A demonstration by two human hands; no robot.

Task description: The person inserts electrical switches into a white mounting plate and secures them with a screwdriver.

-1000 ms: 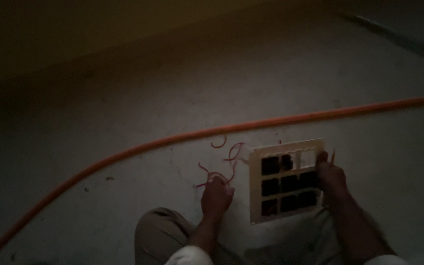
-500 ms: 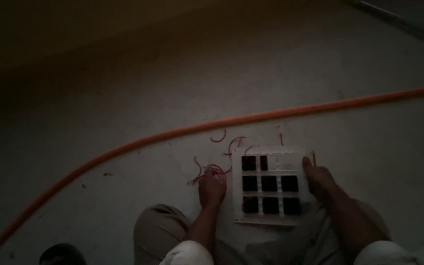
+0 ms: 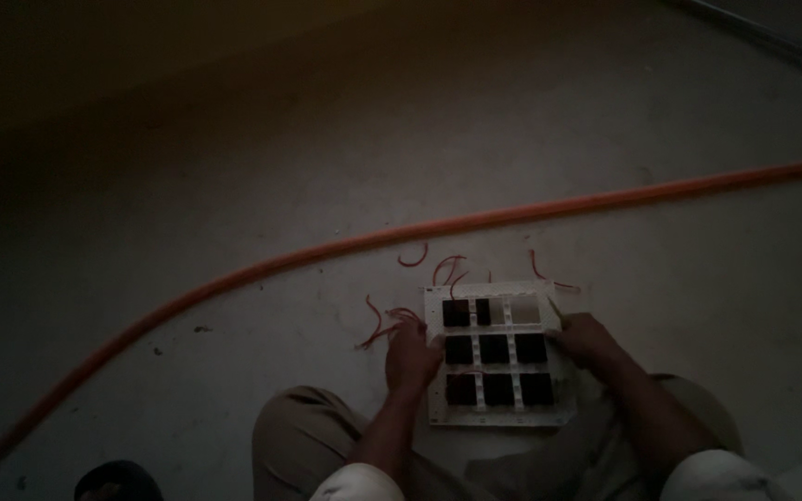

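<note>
Dim floor shot: I see the white plate (image 3: pixel 498 354) w/ nine square slots lying flat on the floor (image 3: pixel 234 213), against the knees. Left hand (image 3: pixel 412 356) rests curled at plate's left edge, beside red wires (image 3: pixel 384 318); pinching or not, can't tell. Right hand (image 3: pixel 585 338) grips plate's right edge. Risk, imo: poor light, a loose wire snagged under the plate; orange hose (image 3: pixel 475 223) beyond plate is a trip hazard.

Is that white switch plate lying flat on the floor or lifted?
Flat. The white switch plate lies face-up on the floor, left hand and right hand at its sides.
</note>
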